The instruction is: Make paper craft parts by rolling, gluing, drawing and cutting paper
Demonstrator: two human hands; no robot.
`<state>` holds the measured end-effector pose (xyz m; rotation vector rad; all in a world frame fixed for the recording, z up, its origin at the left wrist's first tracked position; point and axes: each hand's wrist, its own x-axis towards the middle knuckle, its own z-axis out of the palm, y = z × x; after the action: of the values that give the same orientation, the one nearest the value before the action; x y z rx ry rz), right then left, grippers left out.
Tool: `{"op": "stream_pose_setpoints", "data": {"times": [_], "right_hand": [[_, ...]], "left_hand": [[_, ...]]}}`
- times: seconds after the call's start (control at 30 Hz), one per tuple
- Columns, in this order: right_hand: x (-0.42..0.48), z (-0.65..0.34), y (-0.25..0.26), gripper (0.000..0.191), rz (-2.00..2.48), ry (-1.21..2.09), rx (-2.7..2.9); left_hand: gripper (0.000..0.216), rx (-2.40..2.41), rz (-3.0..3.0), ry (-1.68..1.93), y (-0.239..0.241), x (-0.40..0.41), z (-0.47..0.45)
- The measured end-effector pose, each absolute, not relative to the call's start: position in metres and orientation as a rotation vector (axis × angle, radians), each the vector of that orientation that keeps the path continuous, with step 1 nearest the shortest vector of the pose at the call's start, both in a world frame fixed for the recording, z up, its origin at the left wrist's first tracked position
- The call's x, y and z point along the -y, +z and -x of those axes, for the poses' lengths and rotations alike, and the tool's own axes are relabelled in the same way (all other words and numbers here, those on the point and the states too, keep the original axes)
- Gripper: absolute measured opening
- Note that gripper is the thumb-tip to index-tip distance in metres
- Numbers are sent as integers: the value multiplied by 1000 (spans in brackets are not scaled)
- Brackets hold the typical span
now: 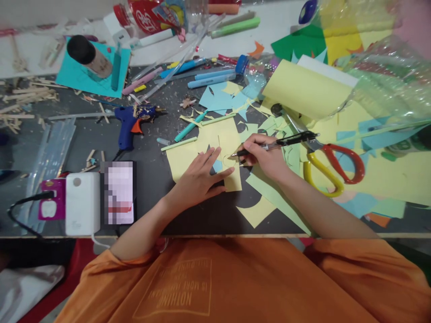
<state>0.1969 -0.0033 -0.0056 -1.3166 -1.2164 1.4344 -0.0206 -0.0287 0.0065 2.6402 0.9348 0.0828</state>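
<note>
My right hand (259, 154) is closed around a black pen (279, 142), its tip on a piece of yellow paper (227, 130) where a thin curved line shows. My left hand (202, 175) lies flat with fingers spread over the same paper and a bit of blue paper beneath. Rolled paper strips edge the yellow pieces at the top. A teal marker (191, 126) lies just beyond them. Beside my right wrist, scissors (323, 157) with one red and one yellow handle rest on paper.
A blue glue gun (129, 123), a phone (118, 193) and a white power bank (82, 204) lie to the left. Paper scraps (259, 211) and clear plastic bottles (390, 85) are on the right. Markers (212, 80) and a red-labelled bottle (148, 15) lie farther back.
</note>
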Motion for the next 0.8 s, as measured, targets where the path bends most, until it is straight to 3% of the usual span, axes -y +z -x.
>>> {"op": "stream_pose_setpoints", "data": {"times": [0.3, 0.8], "right_hand": [[-4, -200, -9, 47, 1231, 1253, 1009], [0, -201, -9, 44, 1112, 1368, 1079]], "left_hand": [[38, -1020, -2662, 167, 8, 27, 26], [39, -892, -2717, 138, 6, 28, 21]]}}
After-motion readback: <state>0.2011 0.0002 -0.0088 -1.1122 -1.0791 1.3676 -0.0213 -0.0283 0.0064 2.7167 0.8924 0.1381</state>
